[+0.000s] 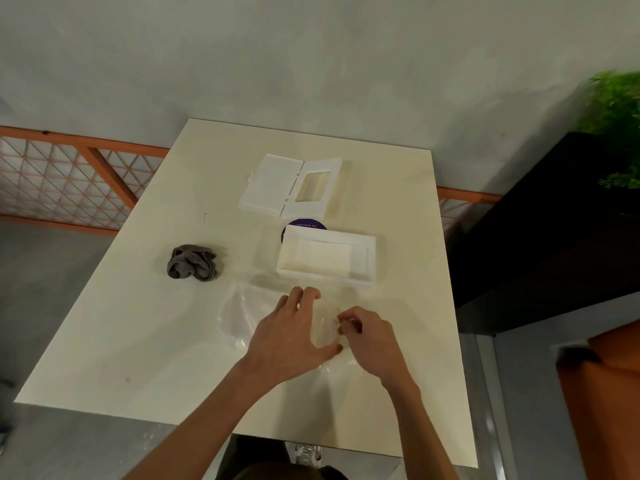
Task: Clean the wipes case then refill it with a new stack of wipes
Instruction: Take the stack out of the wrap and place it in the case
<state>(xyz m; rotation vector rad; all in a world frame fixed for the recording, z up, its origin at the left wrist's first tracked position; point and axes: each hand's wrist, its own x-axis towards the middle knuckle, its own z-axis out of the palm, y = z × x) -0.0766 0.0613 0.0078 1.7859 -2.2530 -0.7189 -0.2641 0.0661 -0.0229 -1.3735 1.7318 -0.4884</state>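
Head view: the right hand (367,336) has its grip closed in what looks like a pinch on a clear plastic wrapper (240,317). The left hand (287,336), fingers spread apart, presses the film onto the counter (138,341) toward its front edge, probably to steady it. Just beyond, nearer the right edge, the case base (370,261) holds a white stack of wipes (322,259), so the refill seems done. Its windowed lid (277,185) lies open toward the far edge. A crumpled grey cloth (192,263) lies to the left, likely set aside once the wiping was done.
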